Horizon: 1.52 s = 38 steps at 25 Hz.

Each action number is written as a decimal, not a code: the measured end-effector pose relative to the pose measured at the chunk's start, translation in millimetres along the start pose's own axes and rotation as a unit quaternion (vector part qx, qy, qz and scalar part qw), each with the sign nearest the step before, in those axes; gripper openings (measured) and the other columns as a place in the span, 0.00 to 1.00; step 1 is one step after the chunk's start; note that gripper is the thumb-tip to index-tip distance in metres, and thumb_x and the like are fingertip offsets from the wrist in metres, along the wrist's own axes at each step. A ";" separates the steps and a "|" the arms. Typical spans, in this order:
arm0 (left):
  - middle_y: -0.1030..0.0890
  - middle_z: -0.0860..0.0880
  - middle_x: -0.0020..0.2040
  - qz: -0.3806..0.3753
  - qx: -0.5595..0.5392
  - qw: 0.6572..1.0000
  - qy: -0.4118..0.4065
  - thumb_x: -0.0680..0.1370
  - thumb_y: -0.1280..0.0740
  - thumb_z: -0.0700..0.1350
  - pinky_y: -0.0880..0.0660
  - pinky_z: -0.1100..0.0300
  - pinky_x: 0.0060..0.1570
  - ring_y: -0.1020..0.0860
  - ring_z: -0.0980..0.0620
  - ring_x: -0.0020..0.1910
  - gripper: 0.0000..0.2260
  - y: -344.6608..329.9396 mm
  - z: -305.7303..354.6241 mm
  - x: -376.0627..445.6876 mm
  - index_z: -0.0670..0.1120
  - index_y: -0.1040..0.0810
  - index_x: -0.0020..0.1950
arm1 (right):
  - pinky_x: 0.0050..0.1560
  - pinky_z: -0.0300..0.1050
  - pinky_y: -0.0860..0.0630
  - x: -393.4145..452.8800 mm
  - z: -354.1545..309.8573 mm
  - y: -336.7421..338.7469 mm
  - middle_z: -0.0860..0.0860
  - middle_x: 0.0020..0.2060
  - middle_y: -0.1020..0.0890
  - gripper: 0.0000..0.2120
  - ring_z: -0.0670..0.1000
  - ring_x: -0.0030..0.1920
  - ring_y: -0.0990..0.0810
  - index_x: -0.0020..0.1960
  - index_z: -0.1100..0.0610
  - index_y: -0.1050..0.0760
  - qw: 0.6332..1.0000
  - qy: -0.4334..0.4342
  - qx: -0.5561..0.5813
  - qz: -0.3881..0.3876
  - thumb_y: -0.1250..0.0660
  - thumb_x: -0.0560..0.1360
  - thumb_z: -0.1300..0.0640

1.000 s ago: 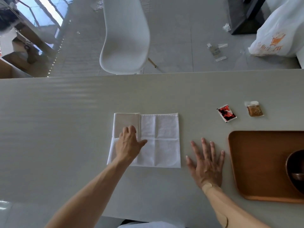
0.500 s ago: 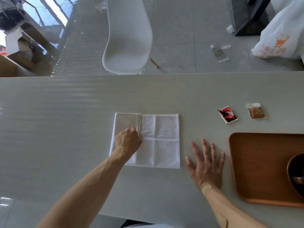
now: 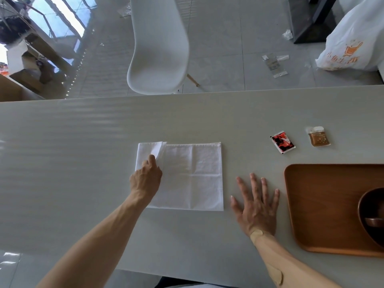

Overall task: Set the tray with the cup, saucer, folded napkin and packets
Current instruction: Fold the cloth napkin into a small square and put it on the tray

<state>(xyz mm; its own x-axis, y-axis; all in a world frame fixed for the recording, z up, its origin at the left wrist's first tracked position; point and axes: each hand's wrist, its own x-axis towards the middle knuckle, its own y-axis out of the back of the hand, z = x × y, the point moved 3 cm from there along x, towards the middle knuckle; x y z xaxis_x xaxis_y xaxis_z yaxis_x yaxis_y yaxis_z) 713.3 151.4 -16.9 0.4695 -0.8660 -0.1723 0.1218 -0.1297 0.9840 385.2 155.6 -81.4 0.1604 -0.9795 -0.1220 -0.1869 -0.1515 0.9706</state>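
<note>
You are folding the napkin point(image 3: 187, 175): your left hand point(image 3: 146, 179) is pinching its far-left flap, which is lifting and curling just beyond your fingertips. The rest of the cloth is lying flat on the table point(image 3: 83, 142), spreading to the right of that pinch. Your right hand point(image 3: 256, 206) is resting open and empty, palm down, gripping nothing, between the napkin and the tray point(image 3: 311, 194). The two packets point(image 3: 283, 141) are waiting beyond it, off the tray. Next, you are probably carrying the flap rightward across the cloth; it calls for keeping the edges lined up.
</note>
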 end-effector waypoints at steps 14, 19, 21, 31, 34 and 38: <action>0.18 0.47 0.27 -0.124 -0.368 0.919 0.062 0.71 0.34 0.44 0.21 0.57 0.24 0.18 0.50 0.24 0.03 24.4 62.4 -13.2 0.45 0.27 0.40 | 0.74 0.68 0.53 0.3 2.5 -5.4 0.50 0.77 0.41 0.30 0.58 0.77 0.47 0.76 0.38 0.46 1.000 0.005 -0.008 -0.001 0.49 0.76 0.34; 0.18 0.46 0.26 -0.204 -0.346 0.915 0.044 0.68 0.35 0.44 0.16 0.49 0.33 0.17 0.48 0.24 0.04 -4.6 115.7 -15.0 0.44 0.26 0.40 | 0.74 0.67 0.54 0.7 3.2 -8.0 0.50 0.78 0.41 0.30 0.58 0.77 0.47 0.77 0.38 0.48 1.000 0.007 -0.022 -0.002 0.50 0.76 0.33; 0.18 0.47 0.25 -0.210 -0.318 0.924 0.037 0.67 0.37 0.46 0.16 0.49 0.37 0.18 0.49 0.23 0.06 -13.8 127.7 -14.4 0.45 0.27 0.39 | 0.74 0.67 0.54 0.5 3.2 -8.6 0.50 0.78 0.41 0.31 0.58 0.77 0.46 0.77 0.38 0.48 1.000 0.007 -0.020 0.004 0.49 0.76 0.33; 0.17 0.47 0.31 -0.216 -0.185 0.957 -0.061 0.70 0.34 0.49 0.18 0.50 0.32 0.18 0.47 0.29 0.07 -29.1 150.2 -23.3 0.46 0.26 0.42 | 0.74 0.67 0.53 0.7 3.7 -10.4 0.50 0.78 0.42 0.32 0.58 0.78 0.47 0.77 0.38 0.51 1.000 0.006 -0.025 0.011 0.49 0.76 0.32; 0.18 0.49 0.37 -0.195 -0.153 0.966 -0.071 0.71 0.33 0.57 0.21 0.53 0.34 0.20 0.47 0.35 0.13 -31.1 147.4 -26.5 0.48 0.26 0.45 | 0.74 0.67 0.54 0.8 4.9 -11.0 0.49 0.78 0.44 0.31 0.57 0.78 0.49 0.77 0.37 0.52 1.000 0.004 -0.021 0.013 0.51 0.76 0.32; 0.19 0.54 0.42 -0.167 -0.186 0.960 -0.131 0.75 0.36 0.62 0.27 0.59 0.30 0.20 0.50 0.39 0.15 -33.6 133.6 -37.8 0.51 0.27 0.51 | 0.74 0.67 0.54 1.2 4.0 -8.9 0.50 0.79 0.45 0.31 0.57 0.78 0.50 0.77 0.37 0.53 1.000 0.002 -0.028 0.008 0.52 0.76 0.32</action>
<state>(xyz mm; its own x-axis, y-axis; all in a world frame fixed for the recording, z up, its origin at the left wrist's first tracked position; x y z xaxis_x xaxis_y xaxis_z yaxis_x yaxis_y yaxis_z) 574.7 123.9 -37.5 0.1205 -0.9044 -0.4094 0.5529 -0.2814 0.7843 383.2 155.3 -91.1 0.1626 -0.9810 -0.1060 -0.1353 -0.1286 0.9824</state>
